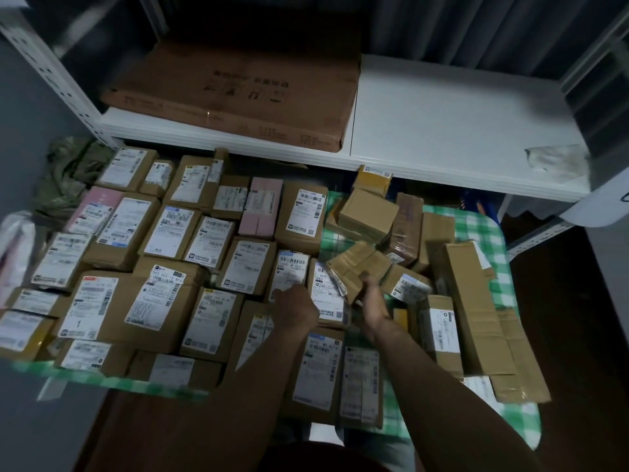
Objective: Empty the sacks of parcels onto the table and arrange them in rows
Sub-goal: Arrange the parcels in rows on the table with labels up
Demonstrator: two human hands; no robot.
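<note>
Dim storeroom corner, with a surface (483,229) under green checked cloth pushed in beneath a white shelf (442,114). Near its middle the right hand (372,298) holds a small brown box (359,267) lifted and tilted above the other parcels, fingers curled round its near end. Just beside it the left hand (294,304) lies on a labelled parcel (291,275). Its fingers bend down onto the label, but blur hides whether they grip or only press. The step in hand looks like sorting. The left half carries rows (163,240) of parcels laid flat, labels up and edge to edge, while the right half holds a loose pile (405,226) of boxes at all angles, with a long box (473,308) slanting along its right side. Emptying seems done, and arranging is perhaps half through. The next move calls for turning the box label up and setting it square against the last row, probably close to the left hand. Room is tight: the rows reach the near and left edges, and bare cloth shows only around the pile and at the right side. The shelf lip hangs low over the back row, so a lifted parcel has little headroom there. A flat carton (238,90) lies on the shelf. Crumpled green fabric (64,175), perhaps a spent sack, sits at the far left corner.
</note>
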